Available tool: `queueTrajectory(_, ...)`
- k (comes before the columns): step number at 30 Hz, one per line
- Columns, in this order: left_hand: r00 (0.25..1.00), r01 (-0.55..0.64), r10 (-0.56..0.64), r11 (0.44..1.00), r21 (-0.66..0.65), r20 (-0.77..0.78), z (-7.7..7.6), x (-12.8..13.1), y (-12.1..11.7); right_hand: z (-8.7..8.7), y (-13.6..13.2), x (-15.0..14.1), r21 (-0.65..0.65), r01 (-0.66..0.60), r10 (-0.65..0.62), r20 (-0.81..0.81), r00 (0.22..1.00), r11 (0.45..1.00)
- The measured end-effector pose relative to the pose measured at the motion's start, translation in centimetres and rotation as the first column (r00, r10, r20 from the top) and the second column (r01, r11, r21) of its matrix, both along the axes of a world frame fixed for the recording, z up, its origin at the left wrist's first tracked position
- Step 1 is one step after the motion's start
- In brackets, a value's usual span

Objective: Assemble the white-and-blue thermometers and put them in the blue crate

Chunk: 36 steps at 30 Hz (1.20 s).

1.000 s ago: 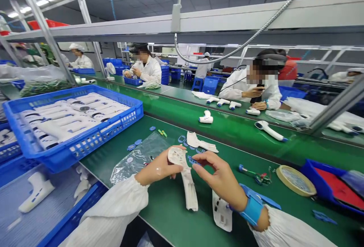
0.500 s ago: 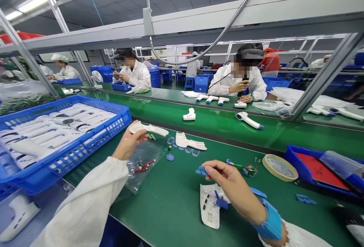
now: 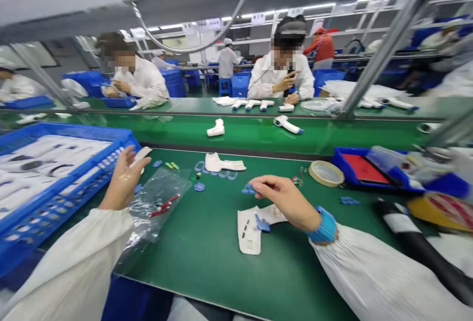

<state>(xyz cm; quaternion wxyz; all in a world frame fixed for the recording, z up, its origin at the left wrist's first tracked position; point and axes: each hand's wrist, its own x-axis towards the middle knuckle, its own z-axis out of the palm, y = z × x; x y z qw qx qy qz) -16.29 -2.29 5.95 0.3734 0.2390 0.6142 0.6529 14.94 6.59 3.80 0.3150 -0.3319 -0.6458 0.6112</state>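
Note:
My left hand (image 3: 120, 180) is beside the blue basket, its thumb and fingers around a white plastic shell half (image 3: 142, 154), mostly hidden by the hand. A small blue plastic part (image 3: 249, 189) is pinched between the thumb and fingertips of my right hand (image 3: 283, 197). Beneath that hand, another white shell half (image 3: 248, 242) lies inner side up, with a blue trigger-shaped piece (image 3: 262, 223) on it. Farther back lies a third white shell half (image 3: 223, 163) among blue oval rings (image 3: 232, 175). A small blue piece (image 3: 199, 187) rests nearby.
At left stands a blue basket (image 3: 121, 136) full of white shells. A clear plastic bag (image 3: 148, 222) with red wires (image 3: 164, 206) lies near my left forearm. A tape roll (image 3: 326, 173) and blue tray (image 3: 342, 156) are at right. Across the green belt (image 3: 244, 136), co-workers sit.
The view has turned right and down. My left hand has turned with the white shell half, now largely hidden, toward the basket. My right hand still pinches the blue part above the lying shell.

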Motion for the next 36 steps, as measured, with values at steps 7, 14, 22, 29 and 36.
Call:
queueTrajectory(7, 0.503, 0.550, -0.721, 0.693, -0.467, -0.477, -4.2, 14.1, 0.3, -0.8, 0.5, 1.1, -0.005, 0.025, -0.025, -0.045, 0.999, 1.000)
queueTrajectory(14, 0.378, 0.731, -0.839, 0.530, -0.431, -0.391, -5.0, 14.4, 4.0, -1.8, 0.7, 2.0, 0.012, 0.070, -0.069, -0.086, 0.994, 0.997)
queueTrajectory(22, 0.610, 0.783, -0.789, 0.586, -0.206, 0.072, -5.7, 14.1, 4.9, -3.1, 0.5, 1.6, 0.171, 0.125, -0.116, -0.063, 0.991, 0.977)
queueTrajectory(29, 0.621, 0.781, -0.767, 0.622, -0.053, 0.160, -5.7, 14.9, 4.2, -4.2, -0.2, 1.4, 0.630, 0.102, -0.116, -0.019, 0.993, 0.770)
queueTrajectory(36, 0.620, 0.784, -0.775, 0.618, -0.057, 0.123, -5.7, 14.9, 4.1, -5.1, 0.0, 1.5, 0.797, 0.010, -0.081, 0.049, 0.996, 0.604)
